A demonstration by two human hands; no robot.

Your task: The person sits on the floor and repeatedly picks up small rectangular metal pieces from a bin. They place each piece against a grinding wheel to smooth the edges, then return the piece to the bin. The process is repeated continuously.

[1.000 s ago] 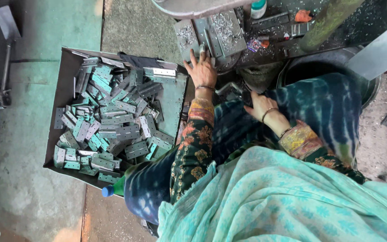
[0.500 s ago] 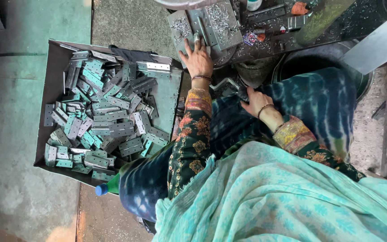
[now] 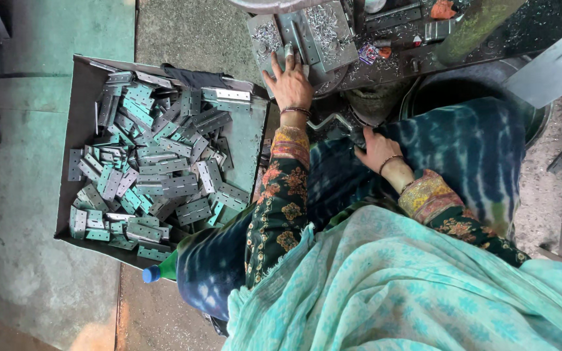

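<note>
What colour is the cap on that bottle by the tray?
Blue, on a green bottle, seen in the head view.

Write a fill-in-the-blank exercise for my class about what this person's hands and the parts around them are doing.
1. The left hand rests on a metal plate on the ____.
2. The right hand holds a bent metal ____.
3. The tray holds a heap of metal ____.
4. A green bottle has a ____ cap.

Missing words: machine; handle; hinges; blue

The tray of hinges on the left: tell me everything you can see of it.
The tray is a shallow grey sheet-metal box with low raised walls, sitting on the green-grey floor beside the person's knee. It is heaped with flat metal hinges, silvery and teal-tinted, each with screw holes, lying jumbled and overlapping. A dark cloth lies at its far edge. Neither hand touches it.
</note>
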